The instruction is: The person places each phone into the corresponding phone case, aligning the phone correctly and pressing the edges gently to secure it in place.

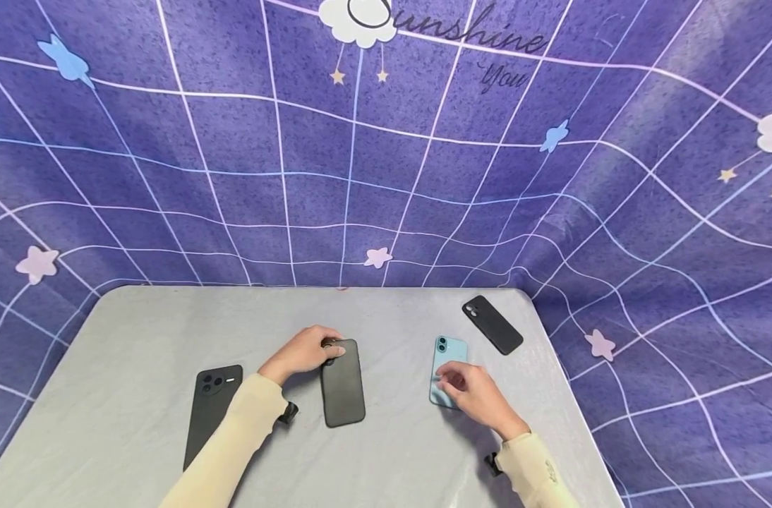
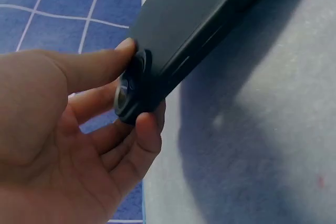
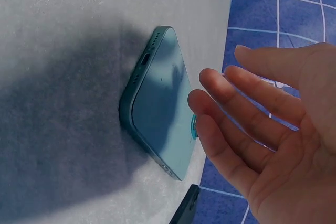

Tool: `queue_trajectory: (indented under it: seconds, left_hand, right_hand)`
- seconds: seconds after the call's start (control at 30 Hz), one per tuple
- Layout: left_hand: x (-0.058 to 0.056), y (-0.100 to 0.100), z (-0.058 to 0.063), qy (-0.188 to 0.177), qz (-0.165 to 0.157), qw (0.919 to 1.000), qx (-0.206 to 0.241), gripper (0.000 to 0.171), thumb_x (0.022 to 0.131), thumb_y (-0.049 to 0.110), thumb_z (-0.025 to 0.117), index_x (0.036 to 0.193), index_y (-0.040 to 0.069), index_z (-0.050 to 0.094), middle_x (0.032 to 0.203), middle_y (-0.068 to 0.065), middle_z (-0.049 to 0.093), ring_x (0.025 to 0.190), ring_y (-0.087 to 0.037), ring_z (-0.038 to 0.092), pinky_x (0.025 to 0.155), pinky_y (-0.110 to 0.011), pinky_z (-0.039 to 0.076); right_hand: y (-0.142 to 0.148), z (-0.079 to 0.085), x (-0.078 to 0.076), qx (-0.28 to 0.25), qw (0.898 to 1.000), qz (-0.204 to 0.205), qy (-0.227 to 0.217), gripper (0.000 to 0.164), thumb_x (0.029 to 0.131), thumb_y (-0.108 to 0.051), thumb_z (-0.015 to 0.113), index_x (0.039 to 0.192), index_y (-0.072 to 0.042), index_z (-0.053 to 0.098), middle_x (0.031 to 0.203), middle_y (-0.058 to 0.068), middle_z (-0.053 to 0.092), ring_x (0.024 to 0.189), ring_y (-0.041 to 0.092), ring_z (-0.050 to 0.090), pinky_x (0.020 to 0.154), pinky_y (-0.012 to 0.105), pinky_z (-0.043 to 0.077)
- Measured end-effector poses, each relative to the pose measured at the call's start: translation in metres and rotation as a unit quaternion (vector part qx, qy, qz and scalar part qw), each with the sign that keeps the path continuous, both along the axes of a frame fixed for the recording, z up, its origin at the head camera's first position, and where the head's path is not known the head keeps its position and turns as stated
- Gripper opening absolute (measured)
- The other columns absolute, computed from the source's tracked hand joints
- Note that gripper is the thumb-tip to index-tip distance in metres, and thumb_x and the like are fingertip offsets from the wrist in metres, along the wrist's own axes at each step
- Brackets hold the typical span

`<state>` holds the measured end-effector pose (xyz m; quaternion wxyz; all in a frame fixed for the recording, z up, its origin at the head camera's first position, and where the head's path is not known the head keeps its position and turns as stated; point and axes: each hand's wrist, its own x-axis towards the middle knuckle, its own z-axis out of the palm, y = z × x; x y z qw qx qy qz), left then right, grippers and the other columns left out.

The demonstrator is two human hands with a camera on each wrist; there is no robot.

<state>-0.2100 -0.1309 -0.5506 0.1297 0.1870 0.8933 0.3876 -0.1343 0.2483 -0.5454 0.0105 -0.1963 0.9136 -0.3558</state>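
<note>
My left hand (image 1: 306, 349) grips a dark phone (image 1: 344, 388) by its camera end. In the left wrist view, the thumb is on the back of this phone (image 2: 189, 14) near the lenses, with fingers around the end and far side. Over a light teal phone (image 1: 452, 351), which lies camera side up, hovers my right hand (image 1: 478, 395). Its fingers are loosely bent and hold nothing; in the right wrist view a gap shows between the fingertips and the teal phone (image 3: 163, 108).
A black phone case (image 1: 495, 326) lies at the table's back right corner. To the left, a larger black phone-shaped item (image 1: 211, 406) with a camera block is partly covered by the left sleeve. Behind the grey-white table (image 1: 399, 451) hangs a purple grid-patterned curtain (image 1: 233, 155).
</note>
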Motion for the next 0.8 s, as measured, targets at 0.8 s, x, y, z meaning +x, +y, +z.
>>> queue_trajectory:
  seconds: [0.8]
  left_hand:
    - [0.017, 0.011, -0.024, 0.114, 0.052, 0.9908, -0.051, 0.035, 0.094, 0.019, 0.086, 0.125, 0.007, 0.078, 0.123, -0.009, 0.071, 0.117, -0.034, 0.066, 0.105, -0.054, 0.053]
  right_hand:
    - [0.035, 0.006, -0.015, 0.044, 0.998, -0.050, 0.023, 0.016, 0.091, -0.004, 0.083, 0.107, -0.003, 0.078, 0.083, -0.005, 0.072, 0.071, 0.007, 0.065, 0.068, 0.031, 0.060]
